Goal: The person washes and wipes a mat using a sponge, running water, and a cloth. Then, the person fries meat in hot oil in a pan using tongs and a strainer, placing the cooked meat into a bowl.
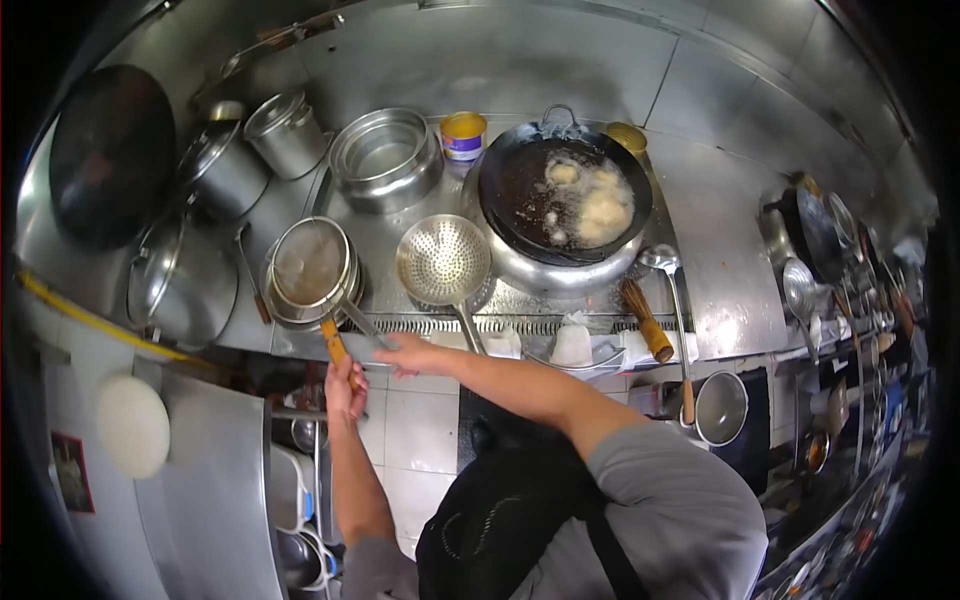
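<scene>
My left hand (345,388) is closed around the wooden handle of a fine-mesh strainer (310,262). The strainer's round mesh lies over a metal pot (292,318), which hides most of the pot's inside. My right hand (412,354) reaches across to the left, its fingers around the end of the pot's metal handle (361,320); the grip is partly hidden. Just right of the pot, a perforated skimmer (444,260) rests on the stove with its handle toward me. Pale pieces of food (604,212) bubble in dark oil in a black wok (492,205).
A wide metal pot (385,185) and a yellow-purple tin (463,148) stand behind the skimmer. Right of the wok lie a ladle (660,258) and a bamboo brush (648,325). Lidded pots (228,178) line the left. A white cloth (572,345) hangs at the front edge.
</scene>
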Demonstrator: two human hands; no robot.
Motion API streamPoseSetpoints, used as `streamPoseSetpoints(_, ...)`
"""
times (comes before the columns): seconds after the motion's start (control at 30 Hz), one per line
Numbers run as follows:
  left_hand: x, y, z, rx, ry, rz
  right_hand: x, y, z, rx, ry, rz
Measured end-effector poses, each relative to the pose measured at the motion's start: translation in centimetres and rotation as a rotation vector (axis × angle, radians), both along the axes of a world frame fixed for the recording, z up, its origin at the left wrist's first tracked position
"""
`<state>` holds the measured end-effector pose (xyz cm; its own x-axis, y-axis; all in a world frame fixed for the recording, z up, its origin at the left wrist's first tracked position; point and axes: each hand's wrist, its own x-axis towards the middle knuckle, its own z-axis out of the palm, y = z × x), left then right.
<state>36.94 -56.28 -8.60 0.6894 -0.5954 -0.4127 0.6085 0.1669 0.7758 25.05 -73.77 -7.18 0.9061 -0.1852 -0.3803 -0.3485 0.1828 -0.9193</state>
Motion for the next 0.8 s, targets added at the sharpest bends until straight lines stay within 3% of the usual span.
streamPoseSetpoints(0.03, -0.9, 0.2, 0.5, 0.004, -0.055, -0.013, 0.8, 1.2, 1.4, 0.222, 0.064, -0.045)
streamPoseSetpoints(0.13, -3.0, 0.8, 2.2, -0.012, -0.119, -0.022, 2.2, 1.9, 1.7, 0.368, -0.085, 0.031)
streamPoseSetpoints(0.23, -3.7, 0.5, 4.9, -0.019, -0.2, -0.006, -2.5, -0.8, 4.8, 0.482, -0.276, -0.021)
streamPoseSetpoints(0.37, -3.7, -1.8, 8.3, 0.068, -0.398, -0.084, -15.5, -4.5, 13.1, 0.029, -0.158, -0.299)
streamPoseSetpoints(0.47, -5.1, -6.1, 10.8, 0.133, -0.591, -0.212, -24.2, -6.0, 14.4, -0.695, 0.016, -0.633)
streamPoseSetpoints(0.5, -5.2, -7.8, 10.4, 0.143, -0.685, -0.27, -26.2, -6.8, 14.8, -0.829, 0.104, -0.715)
streamPoseSetpoints(0.6, -6.1, -15.2, 7.4, 0.248, -1.245, -0.249, -30.6, -10.6, 12.7, -1.176, 0.304, -0.934)
streamPoseSetpoints(0.63, -7.8, -17.7, 7.9, 0.233, -1.376, -0.218, -31.2, -11.8, 12.6, -1.17, 0.387, -0.961)
streamPoseSetpoints(0.73, -12.0, -23.5, 9.4, 0.358, -1.226, -0.442, -32.2, -15.4, 10.0, -1.24, 0.371, -0.946)
streamPoseSetpoints(0.8, -13.8, -27.1, 7.5, 0.369, -1.317, -0.418, -32.1, -17.5, 7.4, -1.217, 0.4, -0.928)
